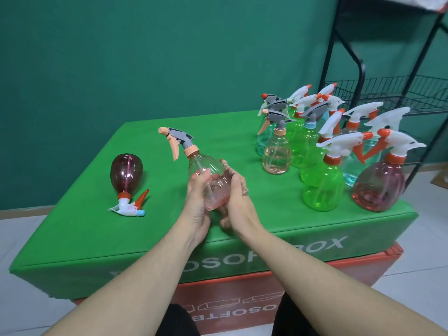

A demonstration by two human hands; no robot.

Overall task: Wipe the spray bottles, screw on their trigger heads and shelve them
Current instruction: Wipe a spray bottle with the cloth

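A clear pale-pink spray bottle (208, 170) with a peach and grey trigger head (178, 139) is held tilted over the green box top (155, 229). My left hand (197, 202) grips its left side. My right hand (238, 202) holds a brownish cloth (240, 180) pressed against the bottle's right side. A dark red bottle (126, 174) with a white and orange trigger head lies on its side at the left. Several upright bottles with trigger heads on them (324, 151) stand grouped at the right.
A black wire shelf rack (388, 93) stands behind the bottle group at the right, against the green wall. The green box sits on a red box (242, 299). White floor surrounds both.
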